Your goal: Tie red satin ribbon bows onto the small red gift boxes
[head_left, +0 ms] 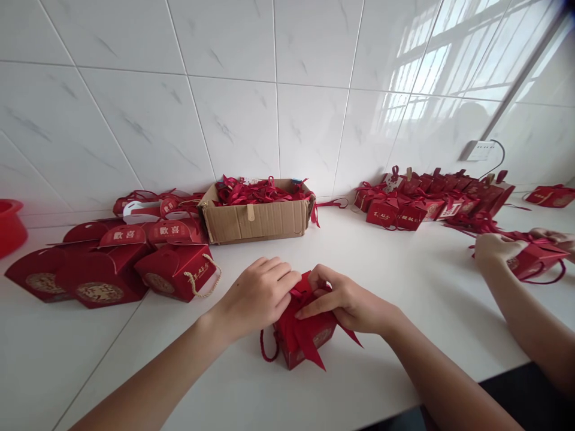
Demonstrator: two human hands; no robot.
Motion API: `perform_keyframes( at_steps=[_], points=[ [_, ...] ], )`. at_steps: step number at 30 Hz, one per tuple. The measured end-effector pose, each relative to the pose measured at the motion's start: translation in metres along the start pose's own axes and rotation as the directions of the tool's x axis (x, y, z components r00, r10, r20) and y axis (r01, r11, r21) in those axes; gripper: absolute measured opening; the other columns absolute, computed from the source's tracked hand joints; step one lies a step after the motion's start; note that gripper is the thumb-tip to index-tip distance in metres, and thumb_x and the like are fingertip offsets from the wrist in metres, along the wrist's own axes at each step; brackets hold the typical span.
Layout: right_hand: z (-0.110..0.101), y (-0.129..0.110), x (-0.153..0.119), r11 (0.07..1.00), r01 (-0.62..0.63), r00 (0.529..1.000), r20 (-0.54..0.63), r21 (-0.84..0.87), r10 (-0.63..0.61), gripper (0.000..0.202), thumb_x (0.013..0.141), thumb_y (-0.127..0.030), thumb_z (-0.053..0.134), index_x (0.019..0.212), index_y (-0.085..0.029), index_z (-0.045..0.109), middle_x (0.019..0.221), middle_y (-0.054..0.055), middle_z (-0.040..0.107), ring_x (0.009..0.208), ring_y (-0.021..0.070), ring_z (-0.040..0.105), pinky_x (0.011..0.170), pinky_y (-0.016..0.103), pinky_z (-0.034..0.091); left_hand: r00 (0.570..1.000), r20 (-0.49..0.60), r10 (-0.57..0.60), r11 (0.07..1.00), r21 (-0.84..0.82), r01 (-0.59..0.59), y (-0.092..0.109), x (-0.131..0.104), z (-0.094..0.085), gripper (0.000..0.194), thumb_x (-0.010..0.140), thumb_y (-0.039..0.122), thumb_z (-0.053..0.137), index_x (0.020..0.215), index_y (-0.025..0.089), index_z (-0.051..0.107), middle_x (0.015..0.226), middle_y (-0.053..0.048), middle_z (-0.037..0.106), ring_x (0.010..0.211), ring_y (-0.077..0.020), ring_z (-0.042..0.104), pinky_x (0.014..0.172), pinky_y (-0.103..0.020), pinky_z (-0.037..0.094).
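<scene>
Red gift box sits on white countertop, dead center, directly under both hands. Red satin ribbon lies across its top, tails down the near face and off toward 4 o'clock. Dark red cord handle loops out at the box's 9 o'clock side.

Left hand: at the box's 11 o'clock, fingers bent and close together over the top edge. Fingertips hidden, can't tell what they pinch. Right hand: at 1 o'clock, thumb laid on the ribbon pointing to 9, index finger curled above it, other tips hidden. Can't confirm a closed pinch.

Text: 歡喜 on lids of the folded red boxes at 10 o'clock. The one with the twisted cream cord has gold characters on its side, looks like 百年好合. Gold round emblems on the fronts, too fine to read. Gold script on finished boxes at 1–2 o'clock, only partly legible. No brand readable.

Cardboard carton at 11 o'clock, full of red ribbons. Co-worker's hands on another ribboned red box at 2 o'clock.
</scene>
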State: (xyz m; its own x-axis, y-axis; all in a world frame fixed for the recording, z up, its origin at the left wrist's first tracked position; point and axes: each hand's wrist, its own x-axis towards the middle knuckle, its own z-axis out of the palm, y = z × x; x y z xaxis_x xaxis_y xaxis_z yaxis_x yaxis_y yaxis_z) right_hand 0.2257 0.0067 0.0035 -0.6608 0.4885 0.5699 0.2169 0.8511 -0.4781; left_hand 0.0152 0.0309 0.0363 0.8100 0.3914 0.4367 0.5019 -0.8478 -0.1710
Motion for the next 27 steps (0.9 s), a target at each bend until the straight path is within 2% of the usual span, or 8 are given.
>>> perform_keyframes(
  at_steps=[3,5,7,9,15,17,21,27],
  points=[
    [0.000,0.001,-0.001,1.000,-0.004,1.000,0.000,0.003,0.004,0.039,0.083,0.002,0.045,0.096,-0.022,0.072,0.085,0.003,0.039,0.077,0.0118,0.043,0.066,0.024,0.048,0.996,0.063,-0.069,0.998,0.017,0.069,0.007,0.001,-0.005,0.025,0.078,0.003,0.037,0.086,0.017,0.057,0.079,-0.005,0.058,0.075,-0.0203,0.052,0.067,-0.034,0.042],
    [0.000,0.000,-0.002,1.000,-0.004,1.000,0.002,0.012,0.004,0.037,0.083,0.001,0.046,0.096,-0.022,0.072,0.086,0.004,0.041,0.078,0.0122,0.044,0.067,0.025,0.048,0.977,0.086,-0.194,0.963,-0.174,0.206,0.013,0.001,-0.005,0.025,0.078,0.004,0.038,0.090,0.017,0.054,0.083,-0.005,0.057,0.076,-0.0182,0.052,0.067,-0.031,0.043],
    [0.000,-0.001,-0.002,1.000,-0.018,1.000,0.010,0.018,0.018,0.037,0.083,0.000,0.046,0.097,-0.022,0.072,0.089,0.005,0.042,0.077,0.0119,0.044,0.067,0.025,0.048,0.938,0.163,-0.305,0.845,-0.408,0.345,0.016,0.001,-0.003,0.023,0.078,0.006,0.039,0.094,0.020,0.050,0.078,-0.001,0.054,0.068,-0.0139,0.050,0.060,-0.025,0.043],
    [-0.001,-0.002,-0.002,0.999,-0.033,0.999,0.018,0.019,0.033,0.037,0.084,0.000,0.046,0.097,-0.022,0.072,0.089,0.004,0.042,0.077,0.0116,0.044,0.066,0.025,0.048,0.907,0.235,-0.350,0.734,-0.532,0.421,0.016,0.001,-0.002,0.024,0.078,0.008,0.042,0.097,0.022,0.047,0.070,0.004,0.048,0.060,-0.0111,0.047,0.053,-0.021,0.040],
    [0.000,0.000,-0.003,0.999,-0.040,0.999,0.022,0.019,0.039,0.039,0.084,0.001,0.046,0.100,-0.023,0.071,0.086,0.003,0.039,0.076,0.0116,0.043,0.065,0.024,0.048,0.906,0.190,-0.380,0.792,-0.439,0.424,0.001,0.002,-0.015,0.012,0.071,0.010,0.052,0.074,0.021,0.048,0.072,0.004,0.053,0.063,-0.0113,0.046,0.056,-0.023,0.036],
    [0.000,0.000,-0.003,0.999,-0.042,0.999,0.023,0.015,0.042,0.039,0.084,0.001,0.046,0.100,-0.023,0.072,0.085,0.003,0.038,0.076,0.0115,0.043,0.065,0.025,0.048,0.890,0.249,-0.382,0.752,-0.475,0.456,-0.004,0.001,-0.021,0.009,0.072,0.019,0.058,0.068,0.020,0.051,0.069,0.003,0.056,0.064,-0.0123,0.049,0.058,-0.024,0.038],
    [0.000,-0.001,-0.003,0.998,-0.068,0.997,0.041,0.018,0.067,0.039,0.083,0.001,0.046,0.101,-0.023,0.071,0.087,0.004,0.039,0.078,0.0117,0.045,0.068,0.026,0.049,0.856,0.341,-0.389,0.654,-0.553,0.517,-0.007,-0.001,-0.027,0.018,0.074,0.039,0.062,0.068,0.022,0.064,0.071,0.001,0.064,0.069,-0.0159,0.055,0.063,-0.027,0.044],
    [-0.001,-0.002,-0.001,0.998,-0.054,0.998,0.028,0.014,0.054,0.038,0.083,0.000,0.046,0.098,-0.022,0.072,0.087,0.003,0.039,0.078,0.0116,0.044,0.067,0.026,0.049,0.811,0.477,-0.337,0.498,-0.641,0.584,-0.004,0.004,-0.027,0.025,0.083,0.042,0.051,0.079,0.021,0.065,0.082,-0.001,0.064,0.072,-0.0156,0.056,0.065,-0.026,0.045]
  ],
)
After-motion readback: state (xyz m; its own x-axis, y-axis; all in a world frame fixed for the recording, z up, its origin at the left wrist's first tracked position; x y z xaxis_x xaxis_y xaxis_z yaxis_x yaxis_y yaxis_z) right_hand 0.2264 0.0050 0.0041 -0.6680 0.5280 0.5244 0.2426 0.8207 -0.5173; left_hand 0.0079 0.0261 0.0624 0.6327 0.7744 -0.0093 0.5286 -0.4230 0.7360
